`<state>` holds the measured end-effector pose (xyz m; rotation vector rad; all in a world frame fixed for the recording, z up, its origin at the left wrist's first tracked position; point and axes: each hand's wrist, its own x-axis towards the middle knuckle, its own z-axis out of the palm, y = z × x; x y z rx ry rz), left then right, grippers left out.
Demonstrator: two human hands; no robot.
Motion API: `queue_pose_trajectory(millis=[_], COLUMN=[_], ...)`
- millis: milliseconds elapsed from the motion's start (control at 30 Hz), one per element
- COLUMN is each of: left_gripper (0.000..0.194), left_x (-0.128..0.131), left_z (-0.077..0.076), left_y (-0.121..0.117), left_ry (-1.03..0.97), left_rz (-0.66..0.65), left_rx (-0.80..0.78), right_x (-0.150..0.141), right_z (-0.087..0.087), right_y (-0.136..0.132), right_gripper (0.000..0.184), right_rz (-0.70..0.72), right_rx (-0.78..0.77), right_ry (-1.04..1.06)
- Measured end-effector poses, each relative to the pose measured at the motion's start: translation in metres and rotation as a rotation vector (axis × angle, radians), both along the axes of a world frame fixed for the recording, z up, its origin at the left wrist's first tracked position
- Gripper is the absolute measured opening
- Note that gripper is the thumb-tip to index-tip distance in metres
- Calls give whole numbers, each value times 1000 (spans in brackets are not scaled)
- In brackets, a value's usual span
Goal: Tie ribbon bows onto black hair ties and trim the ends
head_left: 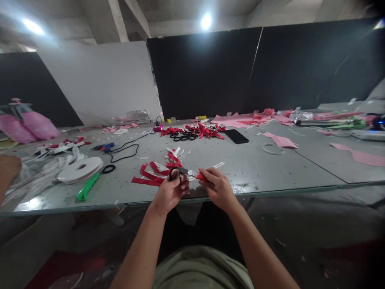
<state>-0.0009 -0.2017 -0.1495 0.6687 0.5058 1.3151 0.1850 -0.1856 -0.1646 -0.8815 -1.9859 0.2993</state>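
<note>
My left hand (171, 194) is closed on a black ring (172, 174), much like the loose ring on the table. From the ring a short strip (183, 170), dark and then whitish, stretches toward my right hand. My right hand (219, 188) pinches a red ribbon end (202, 176) at the strip's other side; how the pieces join I cannot make out. Just beyond my left hand lie cut red ribbons (147, 175), some fanned out on the table. A white printed ribbon piece (219, 164) rests past my right hand.
Behind are red ribbon bows (207, 130) with black rings (184, 137), and a black phone (237, 136). To the left lie a white ribbon roll (80, 168), a green cutter (88, 187), a loose black ring (108, 169) and a blue glue gun (104, 147). Another person's arm (8, 170) enters there.
</note>
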Motion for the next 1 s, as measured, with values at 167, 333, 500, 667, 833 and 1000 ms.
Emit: queue_pose_trajectory(millis=[167,333,500,667,833,1000], left_gripper=[28,21,14,12,13,14], left_x=[-1,0,-1,-1,-2,-3], left_z=[5,2,1,3,3,3], left_y=[-3,0,0,0,0,1], left_ry=[-12,-1,-2,-5,-1,21], left_rz=[16,35,18,-12,-75,-125], left_rx=[22,-14,-48,-66,-68,-80], right_x=[0,-1,-2,-2,0,0], right_z=[2,3,3,1,0,1], right_y=[-2,-5,-6,-6,-6,-5], right_gripper=[35,35,39,38,38,36], right_rz=[-32,-1,16,9,16,29], right_rx=[16,38,67,66,59,68], right_ry=[98,49,-83,-79,-49,-53])
